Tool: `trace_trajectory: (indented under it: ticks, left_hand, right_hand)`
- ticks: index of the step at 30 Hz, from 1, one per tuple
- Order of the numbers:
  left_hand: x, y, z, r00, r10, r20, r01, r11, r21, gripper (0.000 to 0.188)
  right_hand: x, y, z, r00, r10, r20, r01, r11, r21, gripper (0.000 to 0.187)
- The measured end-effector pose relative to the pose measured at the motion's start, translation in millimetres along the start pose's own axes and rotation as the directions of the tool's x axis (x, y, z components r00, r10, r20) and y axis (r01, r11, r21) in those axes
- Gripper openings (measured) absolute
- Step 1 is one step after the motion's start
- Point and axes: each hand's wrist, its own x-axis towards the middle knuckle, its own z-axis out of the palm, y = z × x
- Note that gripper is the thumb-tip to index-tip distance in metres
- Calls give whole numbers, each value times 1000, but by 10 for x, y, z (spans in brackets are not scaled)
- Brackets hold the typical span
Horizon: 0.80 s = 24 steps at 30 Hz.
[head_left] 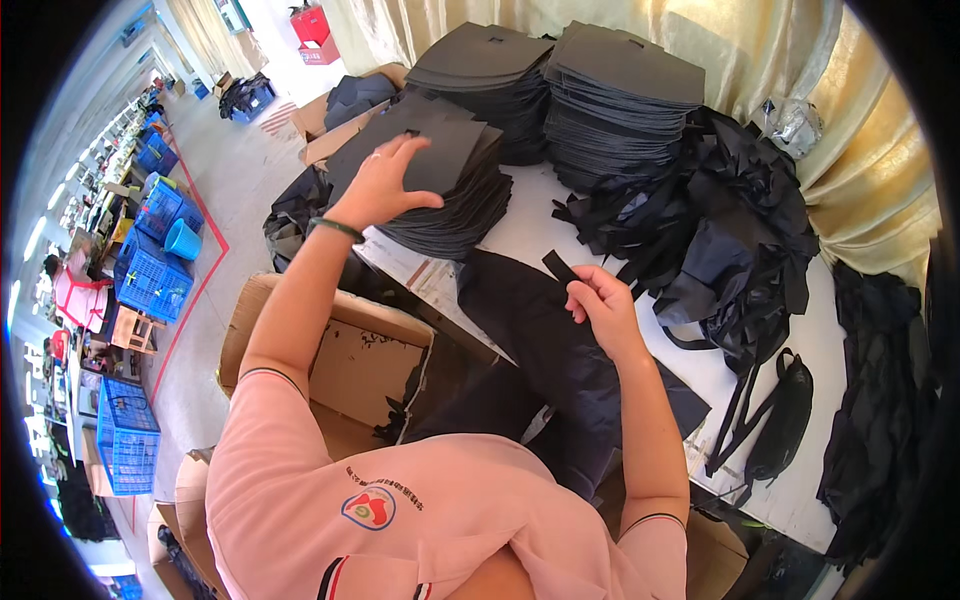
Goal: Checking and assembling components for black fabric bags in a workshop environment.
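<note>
My left hand (388, 188) is spread over the nearest stack of dark grey sheets (455, 150), thumb and fingers apart and nothing held. Whether its fingertips touch the top sheet I cannot tell. Between the thumb and fingers of my right hand (603, 305) is a short black fabric strip (559, 266), its free end pointing up and left. Below that hand a large black cloth piece (540, 320) hangs over the table's near edge toward my lap. A heap of black fabric strips (735, 230) lies to the right of my right hand.
Two taller stacks of dark sheets (625, 90) stand at the back of the white table (535, 215). A black pouch with straps (782, 415) lies at the right. An open cardboard box (370, 370) sits at my left. Gold curtains (880, 150) hang behind; blue crates (155, 275) line the far-left aisle.
</note>
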Motion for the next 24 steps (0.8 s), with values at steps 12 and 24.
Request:
trace_trajectory:
  ticks: [12, 24]
  left_hand:
    - [18, 159, -190, 947, -199, 253, 222, 973, -66, 37]
    - [-291, 1455, -249, 929, -14, 371, 322, 527, -786, 31]
  right_hand:
    - [40, -17, 156, 991, -48, -127, 62, 992, 113, 14]
    - [-113, -161, 102, 755, -459, -468, 406, 888, -215, 6]
